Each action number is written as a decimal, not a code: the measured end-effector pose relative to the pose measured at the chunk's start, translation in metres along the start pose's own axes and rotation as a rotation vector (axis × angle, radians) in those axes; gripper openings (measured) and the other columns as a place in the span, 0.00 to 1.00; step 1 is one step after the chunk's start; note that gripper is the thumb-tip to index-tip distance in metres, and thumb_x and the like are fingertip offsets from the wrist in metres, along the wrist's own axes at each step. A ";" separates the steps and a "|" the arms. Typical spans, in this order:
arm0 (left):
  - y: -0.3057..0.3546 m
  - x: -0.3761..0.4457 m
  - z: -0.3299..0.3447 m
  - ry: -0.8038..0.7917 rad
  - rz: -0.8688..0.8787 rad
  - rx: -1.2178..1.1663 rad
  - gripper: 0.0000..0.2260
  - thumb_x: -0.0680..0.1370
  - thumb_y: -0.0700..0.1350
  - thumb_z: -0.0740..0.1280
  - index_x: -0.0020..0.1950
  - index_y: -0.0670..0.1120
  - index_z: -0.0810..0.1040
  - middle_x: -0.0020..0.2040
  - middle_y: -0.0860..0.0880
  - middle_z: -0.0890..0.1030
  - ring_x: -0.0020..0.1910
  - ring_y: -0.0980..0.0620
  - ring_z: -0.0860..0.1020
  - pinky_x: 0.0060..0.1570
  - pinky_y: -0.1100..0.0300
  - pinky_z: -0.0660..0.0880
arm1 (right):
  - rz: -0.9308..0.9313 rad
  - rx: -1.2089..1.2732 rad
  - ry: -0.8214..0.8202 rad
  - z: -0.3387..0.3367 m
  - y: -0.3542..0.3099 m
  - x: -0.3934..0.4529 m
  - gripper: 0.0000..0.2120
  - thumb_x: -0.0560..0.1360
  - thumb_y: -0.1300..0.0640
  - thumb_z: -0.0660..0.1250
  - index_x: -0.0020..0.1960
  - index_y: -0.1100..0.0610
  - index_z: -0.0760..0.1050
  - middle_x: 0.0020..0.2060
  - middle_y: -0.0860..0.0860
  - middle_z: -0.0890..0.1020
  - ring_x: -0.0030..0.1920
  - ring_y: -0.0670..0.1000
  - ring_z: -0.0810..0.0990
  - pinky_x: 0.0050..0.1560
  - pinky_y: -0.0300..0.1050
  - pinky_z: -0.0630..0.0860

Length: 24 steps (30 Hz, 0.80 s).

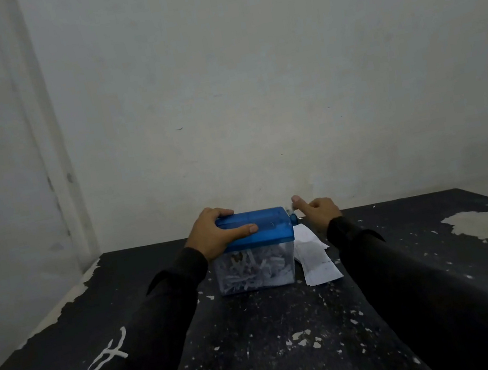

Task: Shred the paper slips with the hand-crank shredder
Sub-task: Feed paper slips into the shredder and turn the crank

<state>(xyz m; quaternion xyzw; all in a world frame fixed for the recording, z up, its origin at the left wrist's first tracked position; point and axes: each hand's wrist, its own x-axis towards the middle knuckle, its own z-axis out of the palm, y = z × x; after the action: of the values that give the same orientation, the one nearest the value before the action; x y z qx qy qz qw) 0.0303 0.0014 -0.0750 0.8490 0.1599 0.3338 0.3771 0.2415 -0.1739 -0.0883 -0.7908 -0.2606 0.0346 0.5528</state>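
The left hand (212,234) clamps the blue lid (257,228) of the hand-crank shredder (255,249): the thumb lies along the near edge of the lid, the fingers curl over the far left corner, and the palm bears against the left end, so the unit is held down on the table. The right hand (322,208) is at the shredder's right end, where a small blue crank hub (293,217) sticks out of the lid. One finger points up and towards the hub while the others are curled in. The crank handle itself is blurred, so I cannot tell whether the fingers are pinching it or merely near it.

Below the lid, the clear bin (256,269) is packed with white paper shreds (251,270) nearly up to the lid, which suggests a good share of the work is already done. No slip is visible standing in the feed slot on top from this angle.

Just beside the bin on its right, touching or nearly touching its wall, lies a loose stack of white paper slips (316,258), flat on the black table (264,344). These appear to be what remains to feed and crank through. The table's paint is chipped and speckled, with a large bare patch (477,223) well apart on the right. A pale wall (251,85) stands behind.
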 end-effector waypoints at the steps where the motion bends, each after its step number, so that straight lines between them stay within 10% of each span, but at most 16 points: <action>1: 0.001 0.000 0.000 -0.003 0.001 -0.003 0.46 0.54 0.74 0.76 0.64 0.47 0.79 0.58 0.51 0.76 0.54 0.58 0.76 0.51 0.67 0.73 | -0.005 0.010 0.017 0.000 0.004 -0.001 0.25 0.78 0.36 0.65 0.38 0.58 0.72 0.33 0.53 0.72 0.36 0.52 0.71 0.37 0.45 0.68; 7: -0.002 0.001 0.000 0.004 -0.007 -0.016 0.43 0.56 0.73 0.78 0.63 0.48 0.80 0.58 0.51 0.77 0.55 0.57 0.77 0.47 0.70 0.72 | 0.025 -0.240 0.094 -0.007 0.054 -0.023 0.24 0.81 0.40 0.61 0.33 0.55 0.67 0.29 0.50 0.70 0.32 0.50 0.69 0.34 0.43 0.66; 12: -0.004 0.003 -0.002 0.006 -0.012 -0.006 0.44 0.56 0.74 0.77 0.63 0.48 0.79 0.59 0.52 0.77 0.55 0.56 0.77 0.49 0.67 0.73 | 0.161 -0.577 -0.142 -0.003 0.073 -0.030 0.26 0.66 0.29 0.73 0.43 0.51 0.73 0.38 0.48 0.76 0.44 0.51 0.78 0.46 0.45 0.75; 24: -0.005 0.003 0.000 0.006 -0.009 -0.011 0.39 0.61 0.70 0.79 0.64 0.49 0.78 0.59 0.53 0.76 0.55 0.57 0.77 0.48 0.69 0.72 | 0.162 -0.320 0.031 -0.015 0.071 -0.035 0.16 0.75 0.51 0.74 0.58 0.60 0.78 0.55 0.55 0.82 0.50 0.51 0.77 0.59 0.47 0.76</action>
<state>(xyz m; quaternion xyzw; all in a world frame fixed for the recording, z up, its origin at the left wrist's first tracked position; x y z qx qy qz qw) 0.0320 0.0065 -0.0778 0.8453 0.1630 0.3356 0.3826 0.2430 -0.2209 -0.1538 -0.8876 -0.1896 0.0251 0.4191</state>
